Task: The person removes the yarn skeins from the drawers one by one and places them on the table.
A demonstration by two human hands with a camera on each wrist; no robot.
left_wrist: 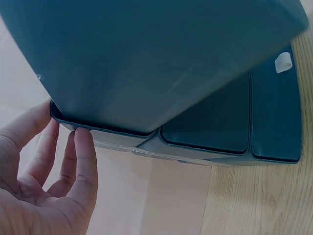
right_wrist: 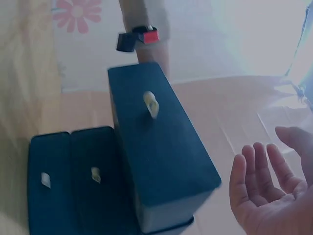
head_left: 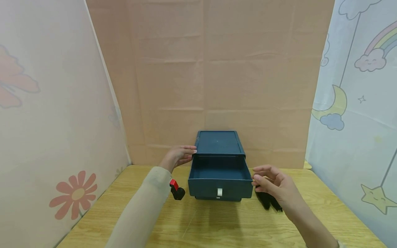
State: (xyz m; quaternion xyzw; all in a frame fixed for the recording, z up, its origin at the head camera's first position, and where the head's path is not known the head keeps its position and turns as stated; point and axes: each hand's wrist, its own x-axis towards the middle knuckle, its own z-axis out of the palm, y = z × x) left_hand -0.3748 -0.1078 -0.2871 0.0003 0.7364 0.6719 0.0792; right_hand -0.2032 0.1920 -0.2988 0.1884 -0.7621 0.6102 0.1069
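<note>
Top drawer out, a hand at each side

I see a dark blue cabinet point(head_left: 220, 142) just below the middle of my head view, and its top drawer point(head_left: 198, 188) slides well out toward the lower edge. The drawer's inner floor and walls show in the same blue. Two lower drawers point(right_wrist: 95, 152) sit flush in the cabinet, at lower left in my right-wrist view.

The cabinet looks like smooth plastic, boxy with rounded corners and a shallow raised border round its top. A small pale tab point(head_left: 219, 192) sits on the drawer's front. The table point(head_left: 248, 227) has wood grain; the backdrop point(head_left: 217, 69) behind is creased and peach-coloured.

My left hand point(head_left: 177, 155), left of centre, has its fingers extended, fingertips touching the cabinet's side by the front edge. My right hand point(head_left: 273, 181), right of centre, is loosely curved and holds nothing; my right-wrist view shows a gap between it and the drawer. Some black things point(head_left: 267, 201) lie on the table just below that hand, partly covered by it; I can't tell what they are.

Wood shows from the cabinet down to the frame's bottom edge. Printed sheets point(head_left: 350, 144) bound the table on the far left and right.
</note>
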